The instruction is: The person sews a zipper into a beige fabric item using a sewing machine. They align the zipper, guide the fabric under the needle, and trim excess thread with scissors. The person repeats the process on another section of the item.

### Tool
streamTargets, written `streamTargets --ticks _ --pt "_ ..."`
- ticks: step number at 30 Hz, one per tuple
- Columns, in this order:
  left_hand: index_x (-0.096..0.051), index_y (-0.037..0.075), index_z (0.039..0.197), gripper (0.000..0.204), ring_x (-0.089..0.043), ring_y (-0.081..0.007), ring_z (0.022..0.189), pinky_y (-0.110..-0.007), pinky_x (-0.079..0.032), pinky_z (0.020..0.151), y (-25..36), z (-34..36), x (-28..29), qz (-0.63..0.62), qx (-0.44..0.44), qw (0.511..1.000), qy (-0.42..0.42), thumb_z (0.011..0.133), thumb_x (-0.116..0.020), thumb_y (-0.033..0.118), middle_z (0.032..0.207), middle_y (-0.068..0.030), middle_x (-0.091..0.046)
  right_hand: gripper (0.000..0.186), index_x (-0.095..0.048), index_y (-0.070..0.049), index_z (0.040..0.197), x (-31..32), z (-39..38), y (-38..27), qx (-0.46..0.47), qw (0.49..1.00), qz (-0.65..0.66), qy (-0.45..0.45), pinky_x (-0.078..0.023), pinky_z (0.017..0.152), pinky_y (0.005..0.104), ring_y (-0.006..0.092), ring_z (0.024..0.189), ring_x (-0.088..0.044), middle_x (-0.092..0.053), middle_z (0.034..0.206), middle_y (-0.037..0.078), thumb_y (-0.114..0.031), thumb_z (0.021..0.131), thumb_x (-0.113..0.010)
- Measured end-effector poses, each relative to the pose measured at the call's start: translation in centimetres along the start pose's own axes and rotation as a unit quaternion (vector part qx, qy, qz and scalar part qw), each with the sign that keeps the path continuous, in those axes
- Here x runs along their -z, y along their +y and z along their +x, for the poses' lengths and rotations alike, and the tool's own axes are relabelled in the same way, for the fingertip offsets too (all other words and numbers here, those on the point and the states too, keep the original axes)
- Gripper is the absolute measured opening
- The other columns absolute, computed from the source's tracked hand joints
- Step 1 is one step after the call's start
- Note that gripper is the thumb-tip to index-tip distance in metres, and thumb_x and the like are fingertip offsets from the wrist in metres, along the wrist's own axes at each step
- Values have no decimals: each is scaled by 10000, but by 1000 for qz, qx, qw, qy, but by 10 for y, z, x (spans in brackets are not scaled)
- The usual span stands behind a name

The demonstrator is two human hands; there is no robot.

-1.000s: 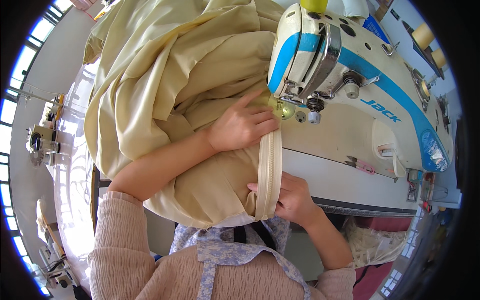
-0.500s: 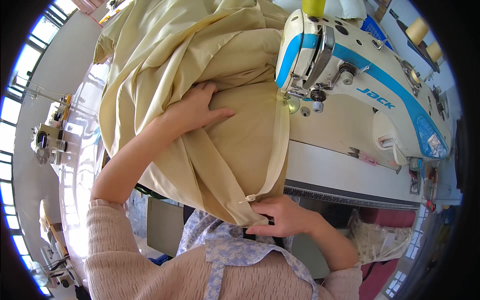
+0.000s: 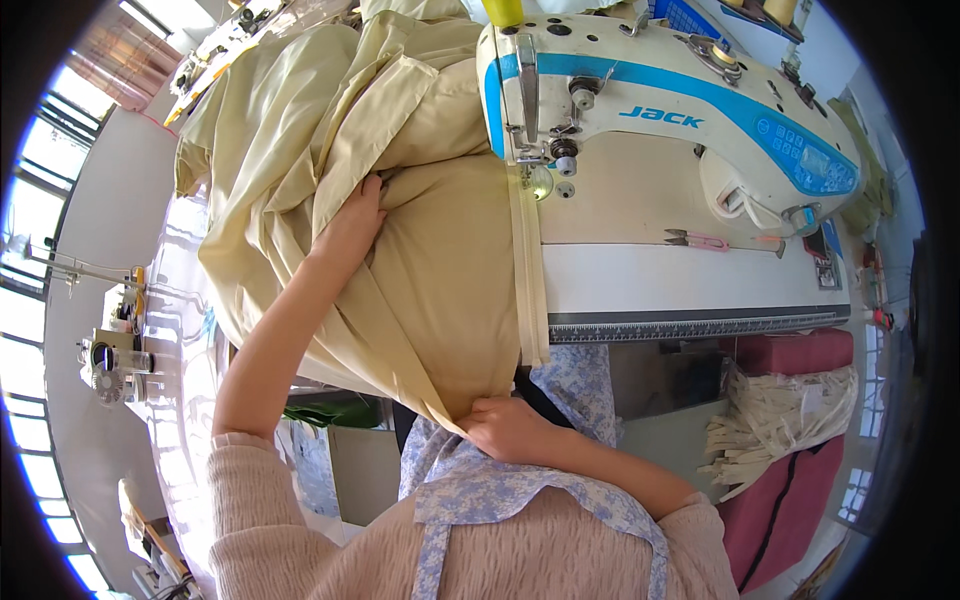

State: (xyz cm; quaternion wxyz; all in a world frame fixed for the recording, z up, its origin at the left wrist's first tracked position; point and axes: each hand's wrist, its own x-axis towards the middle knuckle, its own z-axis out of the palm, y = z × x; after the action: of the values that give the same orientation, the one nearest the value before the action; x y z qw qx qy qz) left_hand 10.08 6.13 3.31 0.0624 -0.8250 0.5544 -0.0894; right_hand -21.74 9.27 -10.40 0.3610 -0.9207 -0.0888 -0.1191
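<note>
A large piece of beige fabric (image 3: 440,265) lies in folds over the sewing table, its near end hanging past the front edge. My left hand (image 3: 352,225) grips a fold at the fabric's middle, its fingertips partly hidden in the cloth. At the hanging near corner, my right hand (image 3: 508,430) is closed on the fabric's edge. A pale zipper tape (image 3: 530,290) runs along the right side of the cloth, straight from the needle area to the table's front edge. The white and blue sewing machine (image 3: 640,110) stands to the right, its presser foot by the tape's upper end.
Pink-handled thread snips (image 3: 700,240) lie on the machine bed. A ruler strip (image 3: 690,325) lines the table's front edge. Below right, a clear bag of pale strips (image 3: 780,410) rests on a dark pink bundle (image 3: 775,515). A small fan (image 3: 110,380) stands far left.
My right hand has moved left along the cloth's near edge, away from the zipper tape, which now lies straighter. My left hand's thumb, stretched out before, is tucked in. The view has shifted.
</note>
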Motion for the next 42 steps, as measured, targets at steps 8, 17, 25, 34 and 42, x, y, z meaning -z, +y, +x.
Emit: streamTargets --ticks 8,17,25,34,42 --pt "-677 54 1238 383 -560 -313 1346 -517 -394 1191 99 -64 11 -230 -271 918 176 857 -685 16 1335 -94 -637 249 -697 -3 1010 60 -57 -4 -451 826 177 289 -502 542 305 174 540 -645 -674 688 110 -240 1038 -627" --pt "-612 40 1380 565 -603 -334 1293 -443 -512 1076 150 -61 0 -242 -217 928 184 819 -676 10 1386 -131 -630 163 -698 -26 971 90 -40 -5 -331 786 408 325 -415 509 261 90 560 -537 -644 712 18 -171 1027 -646" --pt "-597 35 1374 622 -686 -386 1054 -437 -577 874 140 -57 -9 -384 -140 887 215 766 -620 -92 1254 -169 -683 545 -578 -153 1439 114 -38 27 -107 886 -395 216 -331 1211 473 228 1454 -431 -482 1542 35 -99 899 -632" --pt "-654 -5 1130 351 -682 -366 1095 -461 -549 993 144 -24 7 -352 -174 889 237 781 -659 -51 1125 -148 -712 236 -735 -63 1071 118 -16 56 38 936 -255 241 -513 1056 416 245 1196 -629 -695 1142 61 -113 845 -688" --pt "-691 41 1061 212 -713 -274 1097 -521 -461 1104 126 -32 -13 -271 -257 907 195 850 -710 36 1158 -80 -741 197 -747 -64 1015 127 -8 60 66 949 -182 249 -572 926 373 246 989 -682 -704 1009 60 -121 826 -734"
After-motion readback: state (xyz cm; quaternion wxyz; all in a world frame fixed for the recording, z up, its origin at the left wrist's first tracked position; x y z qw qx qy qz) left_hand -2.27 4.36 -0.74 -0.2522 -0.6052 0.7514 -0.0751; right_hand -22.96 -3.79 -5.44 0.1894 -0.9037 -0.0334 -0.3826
